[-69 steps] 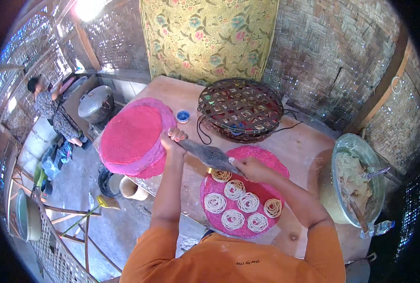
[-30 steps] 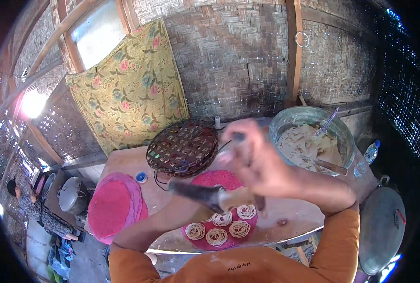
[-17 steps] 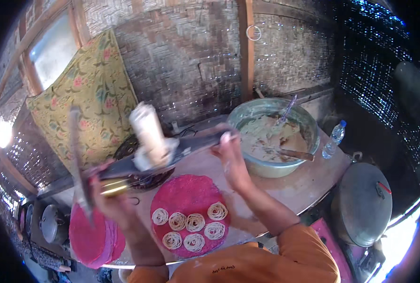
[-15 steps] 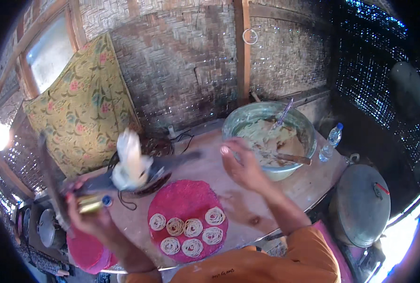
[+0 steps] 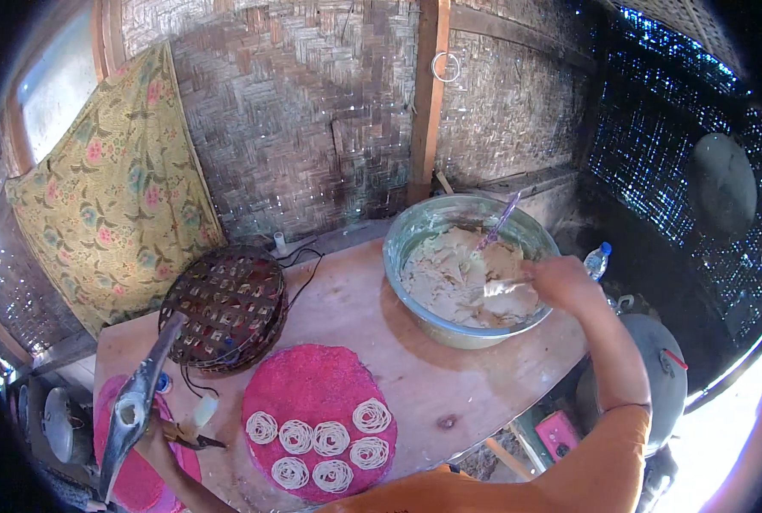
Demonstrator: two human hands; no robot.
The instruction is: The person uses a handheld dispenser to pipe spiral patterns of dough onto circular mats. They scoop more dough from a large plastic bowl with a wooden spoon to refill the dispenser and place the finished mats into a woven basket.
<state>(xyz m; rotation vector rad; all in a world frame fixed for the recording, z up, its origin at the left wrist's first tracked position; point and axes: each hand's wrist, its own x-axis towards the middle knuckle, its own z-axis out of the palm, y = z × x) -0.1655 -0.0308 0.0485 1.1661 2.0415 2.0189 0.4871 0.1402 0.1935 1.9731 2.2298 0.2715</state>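
My right hand is closed at the right side of a large metal basin, gripping the wooden spatula, whose pale, dough-coated blade rests in the dough. Low at the left, my left hand is wrapped round a press-like tool with a long grey metal arm and a round hole in it. That metal arm partly hides the fingers. On the table between my hands lies a round pink mat. Several coiled rounds of pale noodle-like dough sit on its nearer part.
A round, dark woven basket stands at the back left of the wooden table. Another pink mat lies at the left. Right of the table are a water bottle and a big lidded pot. A purple-handled utensil stands in the dough.
My right hand has moved right, from above the table to the spatula, and taken hold of it. My left hand has lowered with the tool, and the white piece above the basket has gone from there.
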